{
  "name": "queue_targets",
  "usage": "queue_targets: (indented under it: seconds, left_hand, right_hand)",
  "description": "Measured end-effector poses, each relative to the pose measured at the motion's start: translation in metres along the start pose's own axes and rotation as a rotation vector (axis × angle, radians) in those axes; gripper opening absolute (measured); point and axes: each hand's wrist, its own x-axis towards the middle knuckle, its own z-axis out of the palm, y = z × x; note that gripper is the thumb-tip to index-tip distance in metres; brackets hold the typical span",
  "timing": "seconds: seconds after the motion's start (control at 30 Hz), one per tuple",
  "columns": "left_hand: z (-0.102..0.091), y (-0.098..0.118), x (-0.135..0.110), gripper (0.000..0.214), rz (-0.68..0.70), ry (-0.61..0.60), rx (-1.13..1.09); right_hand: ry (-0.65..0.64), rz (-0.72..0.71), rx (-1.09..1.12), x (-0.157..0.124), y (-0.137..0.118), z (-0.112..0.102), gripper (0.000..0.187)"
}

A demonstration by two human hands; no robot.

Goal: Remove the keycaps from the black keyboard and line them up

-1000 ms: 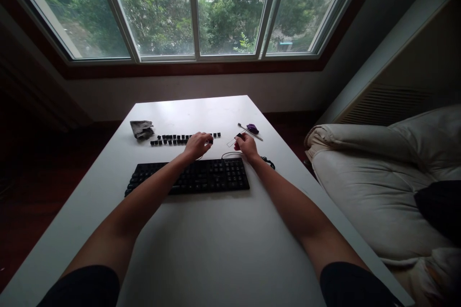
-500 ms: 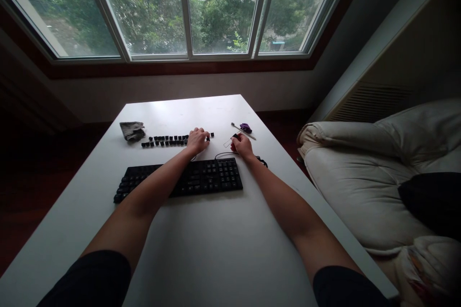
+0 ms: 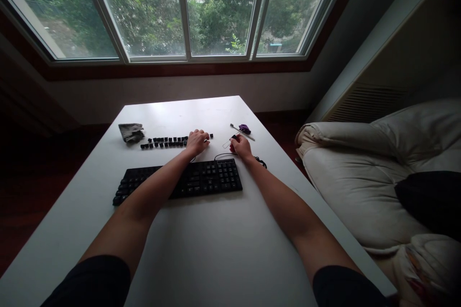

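Note:
A black keyboard (image 3: 187, 181) lies on the white table (image 3: 201, 249). Behind it runs a row of loose black keycaps (image 3: 163, 142). My left hand (image 3: 197, 141) rests curled at the right end of that row, fingers closed around a keycap; what it holds is mostly hidden. My right hand (image 3: 240, 146) sits just to the right, pinching a small dark tool with a wire loop (image 3: 229, 142) sticking out to the left.
A crumpled grey cloth (image 3: 130, 132) lies at the far left of the keycap row. A thin brush and a purple object (image 3: 245, 129) lie behind my right hand. The keyboard cable (image 3: 260, 160) curls at the table's right edge. A white cushioned sofa (image 3: 363, 177) stands to the right.
My left hand has shifted slightly left along the keycap row and settled lower on it. The right hand stays by the wire tool. The view has drifted a little.

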Motion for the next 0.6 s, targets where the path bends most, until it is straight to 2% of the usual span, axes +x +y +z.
queue_targets:
  seconds: [0.13, 0.33, 0.6]
  left_hand:
    - [-0.0048, 0.002, 0.0009, 0.02, 0.0, 0.001, -0.012]
    - [-0.0093, -0.0042, 0.0019, 0.026, 0.098, -0.061, 0.014]
    - [-0.0084, -0.0024, 0.004, 0.023, 0.101, -0.095, 0.029]
  right_hand:
    - [-0.004, 0.003, 0.0, -0.0022, -0.0028, -0.0003, 0.015]
    - [0.015, 0.009, 0.014, -0.0022, -0.0036, 0.0018, 0.016]
    - [0.005, -0.004, 0.009, -0.0014, -0.0017, 0.0015, 0.016]
